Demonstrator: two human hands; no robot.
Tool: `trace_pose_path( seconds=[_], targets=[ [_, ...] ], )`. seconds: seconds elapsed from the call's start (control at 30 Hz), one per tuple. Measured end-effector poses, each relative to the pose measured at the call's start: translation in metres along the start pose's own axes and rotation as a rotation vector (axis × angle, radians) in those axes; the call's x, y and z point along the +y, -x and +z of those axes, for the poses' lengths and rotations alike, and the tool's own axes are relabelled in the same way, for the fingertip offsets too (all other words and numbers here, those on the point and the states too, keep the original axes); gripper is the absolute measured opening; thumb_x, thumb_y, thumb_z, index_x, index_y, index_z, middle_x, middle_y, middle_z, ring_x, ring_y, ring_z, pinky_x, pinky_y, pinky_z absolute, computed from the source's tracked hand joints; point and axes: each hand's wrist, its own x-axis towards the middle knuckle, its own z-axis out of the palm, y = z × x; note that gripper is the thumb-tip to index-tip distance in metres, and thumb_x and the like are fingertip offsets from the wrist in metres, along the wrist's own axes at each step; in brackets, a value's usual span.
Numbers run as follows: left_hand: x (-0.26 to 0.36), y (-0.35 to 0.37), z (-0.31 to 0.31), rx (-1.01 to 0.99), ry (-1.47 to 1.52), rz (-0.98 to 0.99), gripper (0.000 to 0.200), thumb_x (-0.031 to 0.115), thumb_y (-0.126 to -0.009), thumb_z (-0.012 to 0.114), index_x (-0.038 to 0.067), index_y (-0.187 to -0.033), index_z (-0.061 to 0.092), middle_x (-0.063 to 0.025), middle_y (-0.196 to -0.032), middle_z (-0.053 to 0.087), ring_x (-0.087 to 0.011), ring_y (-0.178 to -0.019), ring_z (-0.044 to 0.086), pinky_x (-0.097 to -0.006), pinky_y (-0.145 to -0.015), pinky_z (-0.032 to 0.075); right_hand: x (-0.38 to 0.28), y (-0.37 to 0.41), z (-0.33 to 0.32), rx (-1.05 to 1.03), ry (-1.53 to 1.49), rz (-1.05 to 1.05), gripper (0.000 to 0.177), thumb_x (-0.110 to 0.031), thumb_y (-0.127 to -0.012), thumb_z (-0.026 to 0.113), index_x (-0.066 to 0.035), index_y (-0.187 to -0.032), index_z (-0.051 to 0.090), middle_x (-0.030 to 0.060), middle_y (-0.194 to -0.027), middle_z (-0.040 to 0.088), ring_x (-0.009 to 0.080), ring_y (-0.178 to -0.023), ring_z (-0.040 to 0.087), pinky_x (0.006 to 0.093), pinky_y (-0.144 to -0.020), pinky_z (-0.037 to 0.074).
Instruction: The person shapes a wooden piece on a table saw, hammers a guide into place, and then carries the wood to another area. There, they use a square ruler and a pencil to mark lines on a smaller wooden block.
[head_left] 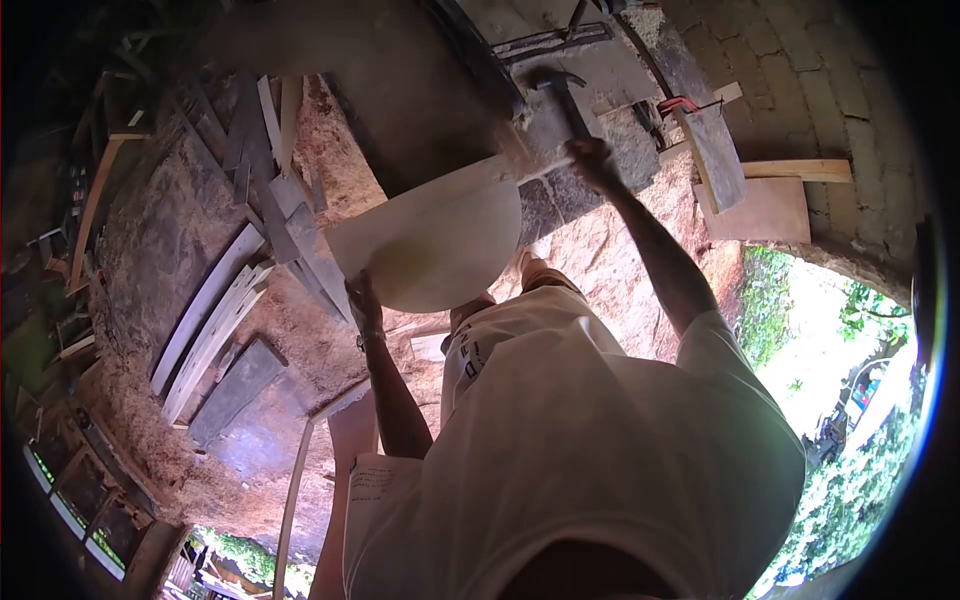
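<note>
A pale wooden panel with a rounded near edge (450, 235) lies at the near end of a dark workbench (400, 110). My left hand (364, 302) grips the panel at its left rounded edge, fingers partly hidden by it. To the right of the panel, my right hand (593, 165) is closed around the handle of a claw hammer (572, 105). The hammer's head points away from me, over the grey surface beside the bench. A thin pale strip (545, 170) reaches from the panel's right corner toward my right hand.
Long boards (215, 325) and a dark plank (238, 392) lie on the sawdust-covered ground at left. A red clamp (678, 104) sits by a grey plank (715, 155) at right. Beyond it, a flat wooden sheet (765, 210) rests near a block wall (800, 80).
</note>
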Motion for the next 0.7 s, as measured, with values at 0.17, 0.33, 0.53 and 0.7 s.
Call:
trace_pose_path(
  seconds=[0.17, 0.33, 0.53, 0.7],
  targets=[
    [0.161, 0.035, 0.092, 0.360, -0.667, 0.618, 0.078, 0.028, -0.093, 0.070, 0.000, -0.156, 0.033, -0.0284, -0.154, 0.041, -0.0447, -0.144, 0.038, -0.0577, -0.118, 0.031, 0.041, -0.171, -0.081, 0.391, -0.083, -0.182, 0.040, -0.040, -0.097, 0.069, 0.000, -0.092, 0.072, 0.0115, -0.071, 0.070, 0.0226, -0.062, 0.066, 0.0407, -0.057, 0.053],
    [0.265, 0.015, 0.267, -0.022, -0.531, 0.743, 0.061, 0.038, -0.097, 0.066, 0.008, -0.147, 0.049, -0.0193, -0.135, 0.061, -0.0399, -0.127, 0.056, -0.0593, -0.111, 0.036, -0.045, -0.325, -0.088, 0.406, 0.241, 0.129, 0.070, -0.062, -0.099, 0.051, 0.004, -0.111, 0.071, 0.0205, -0.096, 0.074, 0.0343, -0.077, 0.072, 0.0527, -0.068, 0.059],
    [0.325, -0.004, 0.320, 0.051, -0.651, 0.578, 0.052, 0.042, -0.091, 0.073, 0.012, -0.131, 0.062, -0.0149, -0.126, 0.064, -0.0356, -0.114, 0.061, -0.0536, -0.097, 0.047, -0.052, -0.363, -0.026, 0.554, 0.258, -0.162, 0.057, -0.048, -0.092, 0.064, -0.003, -0.126, 0.062, 0.0212, -0.107, 0.072, 0.0394, -0.085, 0.072, 0.0504, -0.071, 0.060],
    [0.333, -0.012, 0.322, 0.045, -0.577, 0.609, 0.041, 0.039, -0.091, 0.073, 0.012, -0.121, 0.068, -0.0151, -0.120, 0.065, -0.0386, -0.109, 0.062, -0.0505, -0.092, 0.052, -0.046, -0.374, -0.123, -0.310, 0.472, -1.033, 0.057, -0.034, -0.086, 0.076, -0.011, -0.133, 0.056, 0.0195, -0.105, 0.072, 0.0425, -0.086, 0.072, 0.0470, -0.072, 0.061]
  ],
)
